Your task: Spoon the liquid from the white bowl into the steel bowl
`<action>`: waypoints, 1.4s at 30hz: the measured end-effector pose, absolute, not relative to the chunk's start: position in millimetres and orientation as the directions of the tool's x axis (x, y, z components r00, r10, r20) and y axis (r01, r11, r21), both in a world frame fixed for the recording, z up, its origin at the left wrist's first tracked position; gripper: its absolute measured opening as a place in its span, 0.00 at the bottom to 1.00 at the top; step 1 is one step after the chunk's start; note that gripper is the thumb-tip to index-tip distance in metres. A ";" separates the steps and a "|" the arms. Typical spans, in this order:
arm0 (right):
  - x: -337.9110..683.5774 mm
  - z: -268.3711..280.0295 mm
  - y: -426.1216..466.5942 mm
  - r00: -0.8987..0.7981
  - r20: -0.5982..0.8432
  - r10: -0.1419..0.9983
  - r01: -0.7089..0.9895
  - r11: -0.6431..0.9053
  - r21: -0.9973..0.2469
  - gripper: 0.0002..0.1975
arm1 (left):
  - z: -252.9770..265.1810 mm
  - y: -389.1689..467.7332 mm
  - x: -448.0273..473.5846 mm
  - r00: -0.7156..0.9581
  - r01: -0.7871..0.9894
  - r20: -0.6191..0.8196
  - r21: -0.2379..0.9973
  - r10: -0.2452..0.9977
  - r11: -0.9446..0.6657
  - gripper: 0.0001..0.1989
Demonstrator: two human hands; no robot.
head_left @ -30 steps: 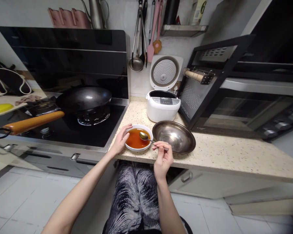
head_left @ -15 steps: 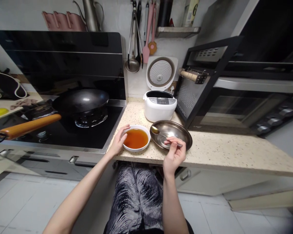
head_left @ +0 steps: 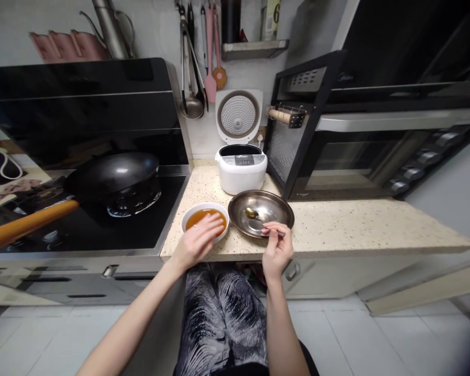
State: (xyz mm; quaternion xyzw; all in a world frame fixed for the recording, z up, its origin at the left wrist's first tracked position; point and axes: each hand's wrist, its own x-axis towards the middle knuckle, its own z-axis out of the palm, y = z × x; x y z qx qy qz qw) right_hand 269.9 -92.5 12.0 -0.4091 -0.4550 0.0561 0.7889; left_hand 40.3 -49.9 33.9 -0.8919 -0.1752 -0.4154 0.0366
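A white bowl (head_left: pixel 185 215) of amber-brown liquid (head_left: pixel 198 215) stands near the counter's front edge. My left hand (head_left: pixel 199 239) is over the bowl's front right part, fingers stretched out and holding nothing; I cannot tell whether it touches the rim. To the right sits a wide, shallow steel basin (head_left: pixel 241 201). My right hand (head_left: pixel 277 249) is closed on the handle of a metal spoon (head_left: pixel 252 213), whose head hangs over the basin. Most of the handle's end is hidden by my fingers.
Behind the basin stands a white rice cooker (head_left: pixel 243 175), lid raised. A black wok (head_left: pixel 113 175) rests on the hob at left, its wooden handle (head_left: pixel 31 224) pointing toward me. A dark rack with an oven (head_left: pixel 348 162) bounds the right. Utensils (head_left: pixel 196 107) hang on the wall.
My left hand has gone from the bowl's left rim to over its front right part. The spoon's head has shifted from the basin's left rim toward its middle. The view has turned.
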 end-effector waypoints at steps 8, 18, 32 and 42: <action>291.2 3.9 -92.1 0.495 0.712 0.498 0.357 0.630 -0.689 0.09 | 17.4 -55.5 117.8 0.733 0.341 0.644 -0.068 0.220 -0.938 0.25; 306.8 0.8 -97.1 0.372 0.779 0.504 0.481 0.613 -0.627 0.10 | 10.9 -44.0 124.0 0.689 0.339 0.689 -0.030 0.226 -0.940 0.22; 312.0 3.4 -103.2 0.348 0.805 0.481 0.499 0.632 -0.593 0.09 | 12.8 -57.4 115.2 0.625 0.263 0.759 0.014 0.182 -0.965 0.21; 311.3 5.5 -107.0 0.283 0.835 0.472 0.555 0.629 -0.544 0.09 | 13.7 -62.2 106.0 0.648 0.236 0.743 0.014 0.168 -0.972 0.25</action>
